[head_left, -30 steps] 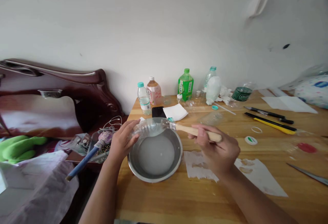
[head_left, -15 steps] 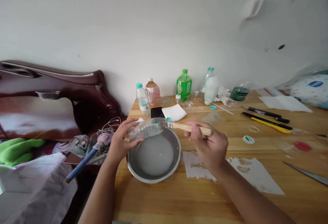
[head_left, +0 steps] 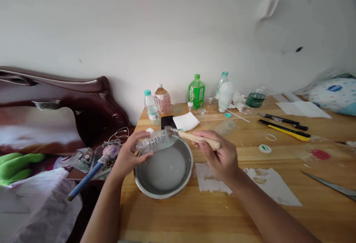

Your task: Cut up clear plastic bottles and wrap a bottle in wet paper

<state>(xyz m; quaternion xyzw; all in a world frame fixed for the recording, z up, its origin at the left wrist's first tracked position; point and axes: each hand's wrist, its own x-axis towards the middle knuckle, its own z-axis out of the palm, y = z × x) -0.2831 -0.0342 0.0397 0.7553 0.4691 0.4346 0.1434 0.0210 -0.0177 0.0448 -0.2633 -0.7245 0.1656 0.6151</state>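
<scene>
My left hand [head_left: 128, 157] is closed around a clear plastic bottle [head_left: 154, 142], held on its side above the far rim of a steel bowl [head_left: 163, 167] of cloudy water. My right hand [head_left: 221, 157] grips the wooden handle of a brush [head_left: 196, 138]. The brush's head is pushed into the bottle's mouth. The bowl stands on the wooden table [head_left: 211, 213] in front of me.
Several drink bottles [head_left: 196, 92] stand along the wall with a black phone [head_left: 167, 122] and white napkin [head_left: 185, 121]. Stained paper [head_left: 267, 185] lies right of the bowl. Pens and a yellow cutter [head_left: 283, 131] lie further right. A dark wooden bedhead [head_left: 83, 98] stands at left.
The brush has gone further into the bottle and my right hand has shifted left along with it. The whole view has drifted slightly left.
</scene>
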